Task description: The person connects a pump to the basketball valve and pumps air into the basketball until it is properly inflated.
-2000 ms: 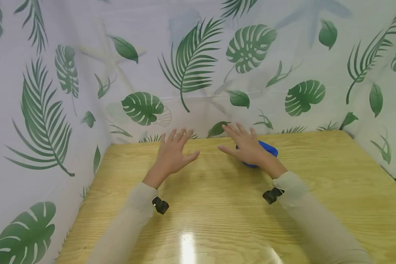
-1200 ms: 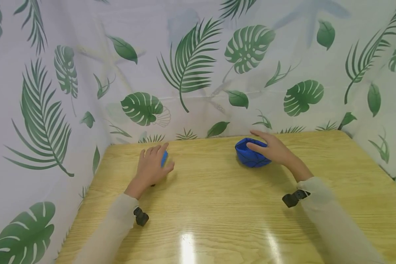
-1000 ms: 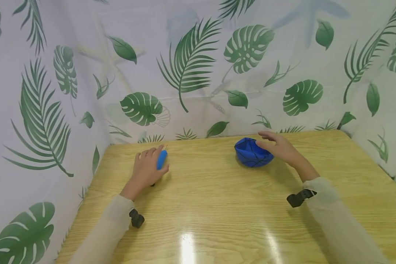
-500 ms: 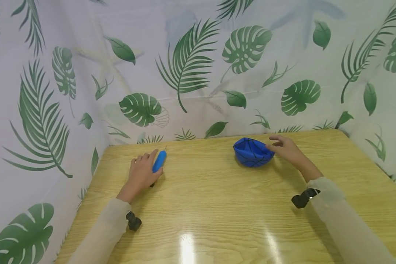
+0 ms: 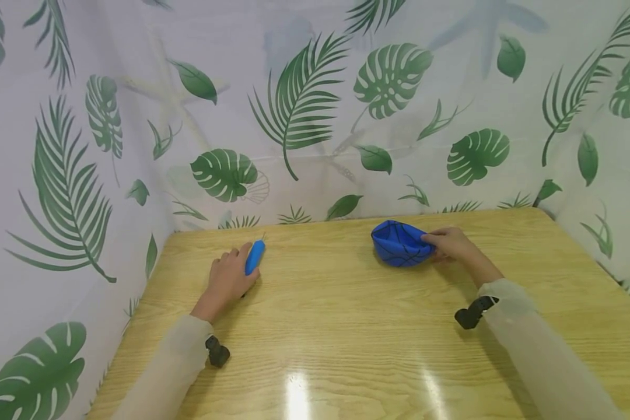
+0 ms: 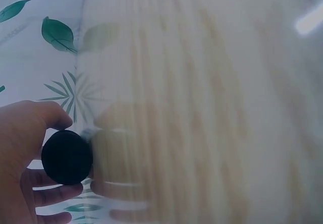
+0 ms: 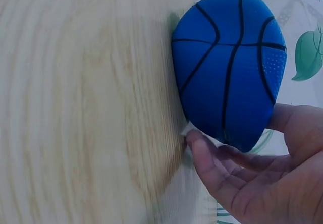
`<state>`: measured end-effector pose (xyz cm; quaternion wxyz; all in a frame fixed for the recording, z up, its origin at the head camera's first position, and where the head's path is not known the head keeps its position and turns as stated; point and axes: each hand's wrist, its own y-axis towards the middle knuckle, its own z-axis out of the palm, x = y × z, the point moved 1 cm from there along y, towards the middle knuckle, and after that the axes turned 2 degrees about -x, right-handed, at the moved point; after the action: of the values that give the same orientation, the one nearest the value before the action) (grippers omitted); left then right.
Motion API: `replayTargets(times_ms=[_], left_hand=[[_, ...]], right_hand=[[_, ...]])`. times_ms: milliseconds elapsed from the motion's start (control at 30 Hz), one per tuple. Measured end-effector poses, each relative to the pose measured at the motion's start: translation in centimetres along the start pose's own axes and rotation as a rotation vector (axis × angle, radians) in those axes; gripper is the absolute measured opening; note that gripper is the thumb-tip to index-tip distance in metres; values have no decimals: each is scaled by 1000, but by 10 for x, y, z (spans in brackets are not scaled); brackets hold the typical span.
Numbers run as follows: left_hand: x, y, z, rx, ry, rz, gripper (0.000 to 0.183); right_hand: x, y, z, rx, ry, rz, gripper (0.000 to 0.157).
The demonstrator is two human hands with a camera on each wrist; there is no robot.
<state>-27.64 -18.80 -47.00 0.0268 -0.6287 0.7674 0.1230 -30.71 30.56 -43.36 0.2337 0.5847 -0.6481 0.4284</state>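
Note:
A deflated blue basketball (image 5: 396, 248) with black seam lines lies caved in at the back right of the wooden table. My right hand (image 5: 451, 242) pinches its right edge, thumb on top and fingers beneath. Close up in the right wrist view, the ball's outer side (image 7: 232, 57) faces the camera above my fingers. To the left, my left hand (image 5: 230, 277) holds a blue hand pump (image 5: 254, 257) with a thin needle at its far tip. The left wrist view shows the pump's round black end (image 6: 67, 157) between thumb and fingers.
A glossy wood-grain table (image 5: 315, 315) spreads under both hands. Along its back and sides hangs a white cloth (image 5: 304, 192) printed with green leaves. A small black camera is strapped to each wrist.
Both hands have moved apart from above the table's middle. My left hand has settled round the pump. My right hand slid rightward off the basketball's top, then lowered and pinched its right edge.

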Motion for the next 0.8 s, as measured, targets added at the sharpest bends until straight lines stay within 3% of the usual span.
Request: replayTargets(times_ms=[167,467,800], left_hand=[[-3,2,2,-2,-11,-11,64],[-4,2,4,-22,-20,-46,63],[-12,4,5,-49,-53,-41,57]], right_hand=[[1,3,3,-19,30,-26,55],[10,-6,14,-72,43,-108,56],[26,-14,26,-76,84,-150,54]])
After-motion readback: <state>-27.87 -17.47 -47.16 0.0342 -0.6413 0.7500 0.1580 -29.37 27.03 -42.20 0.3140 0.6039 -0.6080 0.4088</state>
